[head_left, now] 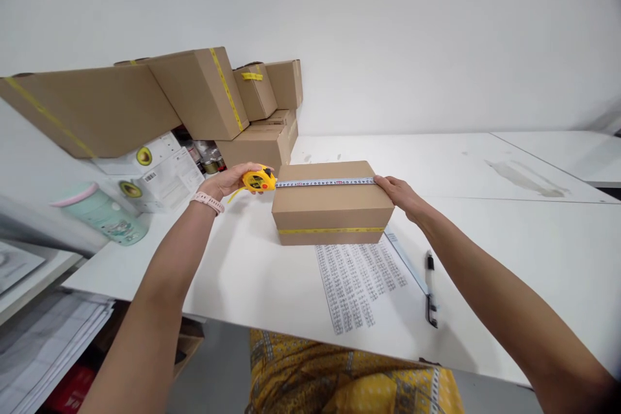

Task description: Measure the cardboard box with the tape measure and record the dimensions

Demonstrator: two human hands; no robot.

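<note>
I see the left hand [231, 181] closed around a tape measure [261, 179], a bright yellow case with black and red marks. Its pale blade [325, 183], printed with black and red numerals, lies straight across the top of a cardboard box [330, 198]. The box is plain brown and shut (a yellow strip [331, 231] runs along its front), and sits on the white table [233, 278], just beyond a printed sheet [354, 291]. The right hand [398, 196] touches the blade's far end at the box's right edge; I cannot tell whether its fingers grip.
</note>
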